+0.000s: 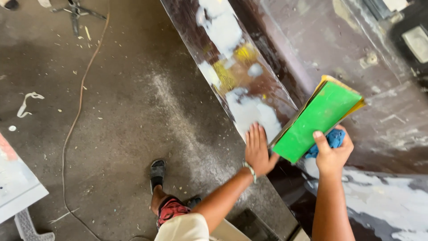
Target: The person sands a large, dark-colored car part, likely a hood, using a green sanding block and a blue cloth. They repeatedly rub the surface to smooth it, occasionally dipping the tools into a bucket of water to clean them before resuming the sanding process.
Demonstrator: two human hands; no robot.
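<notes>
My left hand (258, 149) lies flat, fingers together, on the edge of a long dark-brown panel (223, 58) patched with white and yellow filler. My right hand (332, 151) grips a green sanding block (318, 119) with yellow-backed sandpaper, and a blue cloth (333, 139) is bunched in the same hand. The block is tilted up off the panel, just right of my left hand.
A concrete floor (133, 116) strewn with dust and chips lies to the left, with a thin cable (78, 111) running across it. My sandalled foot (157, 175) stands below the panel. A pale board (18, 187) juts in at the lower left. More dusty dark surface (383, 111) lies at the right.
</notes>
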